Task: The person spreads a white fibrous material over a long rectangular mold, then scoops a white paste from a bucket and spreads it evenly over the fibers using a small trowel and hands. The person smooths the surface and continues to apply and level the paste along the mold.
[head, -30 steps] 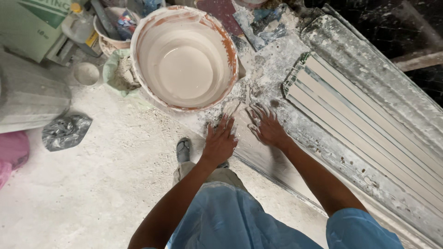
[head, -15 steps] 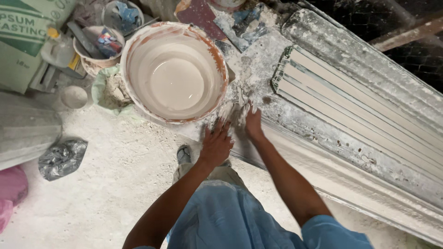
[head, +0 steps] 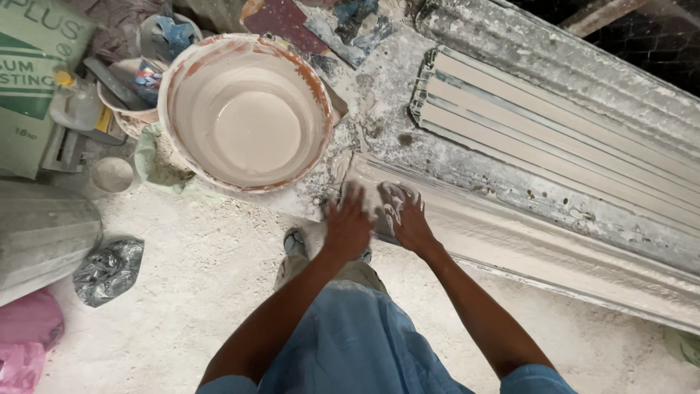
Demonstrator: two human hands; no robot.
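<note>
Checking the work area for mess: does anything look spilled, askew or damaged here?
Yes. White plaster is splashed and crusted over the bench around the large bucket and both hands, left hand and right hand, are smeared with it. A crumpled grey plastic bag lies on the dusty floor.

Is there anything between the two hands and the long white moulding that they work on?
Nothing visible is in the way. The left hand and the right hand both lie flat on the near end of the long white moulding, with wet plaster on the fingers. The big bucket stands apart, further left.
</note>
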